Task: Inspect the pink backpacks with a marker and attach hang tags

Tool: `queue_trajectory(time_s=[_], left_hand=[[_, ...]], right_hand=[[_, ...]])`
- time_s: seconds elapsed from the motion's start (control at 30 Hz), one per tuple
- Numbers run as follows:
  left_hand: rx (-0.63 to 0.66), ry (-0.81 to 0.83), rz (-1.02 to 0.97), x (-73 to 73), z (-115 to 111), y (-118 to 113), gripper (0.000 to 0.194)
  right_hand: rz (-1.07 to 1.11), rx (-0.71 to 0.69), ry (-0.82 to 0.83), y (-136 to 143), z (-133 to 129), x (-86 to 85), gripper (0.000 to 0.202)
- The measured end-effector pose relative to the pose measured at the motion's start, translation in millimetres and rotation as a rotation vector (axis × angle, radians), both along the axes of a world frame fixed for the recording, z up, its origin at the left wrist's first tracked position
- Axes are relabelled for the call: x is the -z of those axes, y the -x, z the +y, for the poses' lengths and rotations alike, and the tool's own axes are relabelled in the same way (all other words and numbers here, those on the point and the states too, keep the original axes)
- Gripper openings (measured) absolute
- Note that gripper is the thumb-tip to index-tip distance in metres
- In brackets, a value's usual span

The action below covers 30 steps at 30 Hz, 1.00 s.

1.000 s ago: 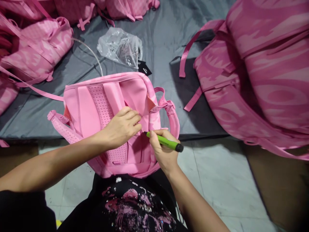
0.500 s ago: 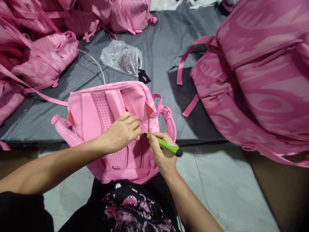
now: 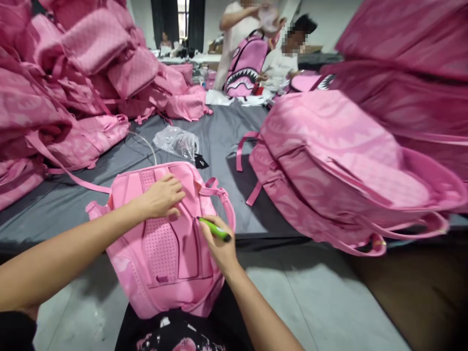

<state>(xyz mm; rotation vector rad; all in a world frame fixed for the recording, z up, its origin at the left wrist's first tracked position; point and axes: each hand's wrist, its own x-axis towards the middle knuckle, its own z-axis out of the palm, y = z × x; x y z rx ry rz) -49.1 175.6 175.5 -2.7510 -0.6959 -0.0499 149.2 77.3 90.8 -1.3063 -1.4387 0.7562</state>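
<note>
A pink backpack [image 3: 164,258] lies back panel up, half on the grey table [image 3: 226,136] and half over my lap. My left hand [image 3: 161,197] presses flat on its upper back padding, fingers together. My right hand [image 3: 217,241] holds a green pen-shaped tool [image 3: 215,229], its tip touching the panel near the right shoulder strap [image 3: 223,200].
Large heaps of pink backpacks rise at the left [image 3: 54,87] and right [image 3: 347,156]. A clear plastic bag [image 3: 177,141] and a black tag [image 3: 201,162] lie behind my backpack. Two people [image 3: 256,53] handle a shark-mouth backpack at the far end. Grey floor lies below.
The view has tilted up, showing the room and the people beyond. My left hand has slid up and to the left on the panel. My right hand still holds the green tool at the panel.
</note>
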Motion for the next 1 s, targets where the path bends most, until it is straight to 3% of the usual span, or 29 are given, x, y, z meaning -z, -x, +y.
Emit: queue_trajectory(time_s=[0.13, 0.27, 0.37, 0.43, 0.53, 0.57, 0.63, 0.7, 0.73, 0.83, 1.0], left_hand=[[-0.090, 0.002, -0.005, -29.7, -13, 6, 0.026], [-0.260, -0.021, -0.087, -75.8, -64, -3, 0.029], [-0.405, 0.024, -0.141, -89.4, -98, -10, 0.028], [-0.456, 0.175, -0.187, -78.8, -107, -8, 0.031], [-0.377, 0.478, -0.220, -48.3, -104, 6, 0.027], [-0.351, 0.477, -0.240, -39.6, -101, 12, 0.023], [-0.354, 0.285, -0.309, -29.0, -92, 22, 0.021], [-0.373, 0.062, -0.349, -25.4, -82, 27, 0.038], [-0.364, 0.028, -0.329, -24.4, -76, 28, 0.054], [-0.386, 0.116, -0.173, -16.7, -52, 21, 0.091], [-0.442, 0.204, -0.035, 5.1, -18, 4, 0.098]], right_hand=[[-0.117, -0.027, -0.035, -2, 4, -22.7, 0.028], [-0.055, -0.152, -0.405, 2, -1, -71.2, 0.032], [-0.161, -0.204, -0.626, 8, -4, -85.4, 0.041], [-0.221, -0.231, -0.661, 12, -6, -74.0, 0.041], [-0.271, -0.254, -0.642, 17, -7, -41.1, 0.039], [-0.282, -0.256, -0.625, 17, -6, -31.3, 0.038], [-0.290, -0.258, -0.598, 20, -4, -18.2, 0.038], [-0.303, -0.264, -0.594, 23, -2, -13.8, 0.039], [-0.308, -0.265, -0.600, 25, -2, -13.6, 0.039], [-0.303, -0.274, -0.576, 29, -14, -13.2, 0.036], [-0.319, -0.336, -0.547, 19, -36, -3.3, 0.034]])
